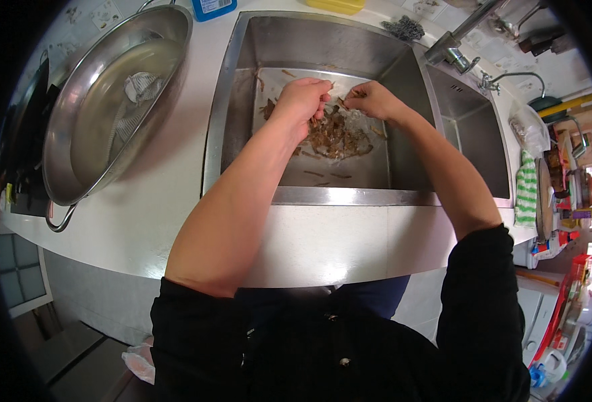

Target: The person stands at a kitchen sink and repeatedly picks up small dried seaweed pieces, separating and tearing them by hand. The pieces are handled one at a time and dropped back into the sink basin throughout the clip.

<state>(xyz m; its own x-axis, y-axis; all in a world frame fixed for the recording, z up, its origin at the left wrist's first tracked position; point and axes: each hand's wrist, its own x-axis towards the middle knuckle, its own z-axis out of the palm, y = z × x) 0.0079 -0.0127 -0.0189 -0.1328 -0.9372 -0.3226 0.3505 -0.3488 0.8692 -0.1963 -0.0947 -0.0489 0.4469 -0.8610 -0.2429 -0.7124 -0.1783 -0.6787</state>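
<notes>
Both hands are over the larger basin of a stainless steel sink [326,196]. My left hand [303,103] has its thumb and fingers pinched on a small brown strip, with more brown bits under the palm. My right hand [369,99] pinches a few brown strips a little to the right of it, not touching the left. Below both hands lies a loose pile of brown shreds [338,133], wet-looking, on what seems to be clear plastic. Single strips [313,174] are scattered on the basin floor. What exactly the brown pieces are cannot be told.
A large steel wok-like pan [57,151] with cloudy water and a striped cloth [143,86] stands at left. Behind the sink are a steel-wool scourer [404,28], a yellow container [336,5] and the faucet [449,50]. A smaller basin [469,125] and a green-striped cloth [526,191] are at right.
</notes>
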